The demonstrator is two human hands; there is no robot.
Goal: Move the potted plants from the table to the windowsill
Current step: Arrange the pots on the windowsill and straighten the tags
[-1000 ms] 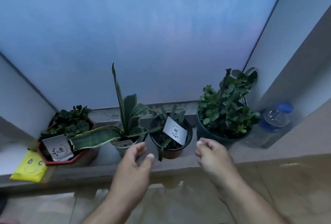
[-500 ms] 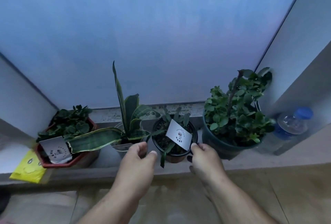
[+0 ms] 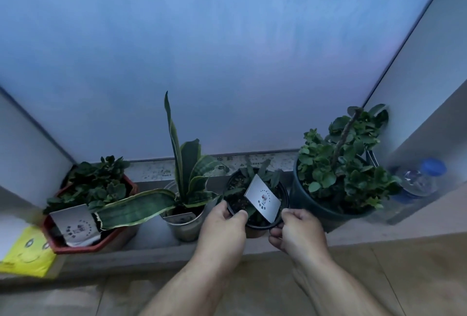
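Observation:
Several potted plants stand in a row on the grey windowsill (image 3: 156, 247). In the middle is a small black-rimmed pot (image 3: 242, 184) with a white tag stuck in its soil. My left hand (image 3: 223, 229) grips its left rim, thumb over the edge. My right hand (image 3: 295, 229) holds its right side. To its left stands a snake plant in a clear cup (image 3: 185, 222). A red pot (image 3: 83, 242) with a leafy plant sits at the far left. A big dark pot with a bushy plant (image 3: 336, 171) is on the right.
A clear water bottle with a blue cap (image 3: 417, 184) stands at the sill's right end, against the wall. A yellow smiley packet (image 3: 26, 255) lies at the left end. Frosted window glass rises directly behind the pots. Tiled floor lies below the sill.
Both hands reached forward from in front of the sill and closed on the small pot's rim, one on each side. The view shifted slightly left.

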